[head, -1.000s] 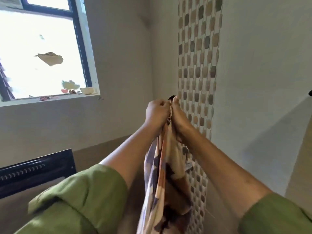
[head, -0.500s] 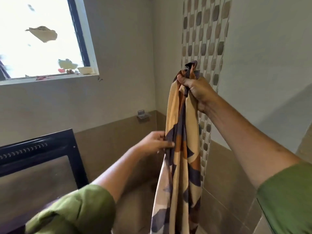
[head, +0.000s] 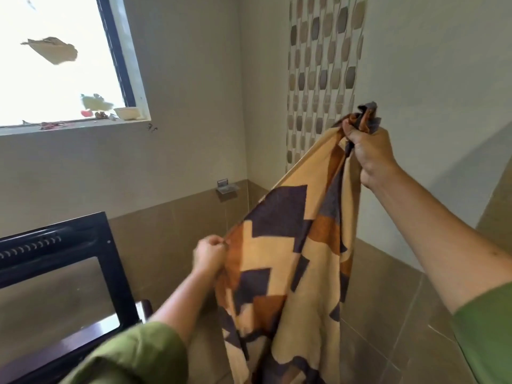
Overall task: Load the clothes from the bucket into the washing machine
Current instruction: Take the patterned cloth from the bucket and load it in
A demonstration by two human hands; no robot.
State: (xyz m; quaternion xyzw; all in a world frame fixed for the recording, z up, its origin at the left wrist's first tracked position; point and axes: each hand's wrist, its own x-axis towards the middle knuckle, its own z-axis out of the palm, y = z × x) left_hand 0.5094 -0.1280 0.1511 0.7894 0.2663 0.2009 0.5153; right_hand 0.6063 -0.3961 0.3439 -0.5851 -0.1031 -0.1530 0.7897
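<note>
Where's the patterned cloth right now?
Head view, centre-right: the patterned cloth hangs from the raised right hand before the mosaic strip, its left edge pinched by the left hand.

window sill [head: 83, 128]: carries a small pale bowl [head: 126, 113] at its right end, a red item [head: 86, 113] and scattered debris; details blurred.

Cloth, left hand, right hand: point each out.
Cloth [head: 279, 253], head view, on its spread patterned middle.
Left hand [head: 209, 254], head view, on its knuckles at the cloth's edge.
Right hand [head: 370, 153], head view, on its back.
</note>
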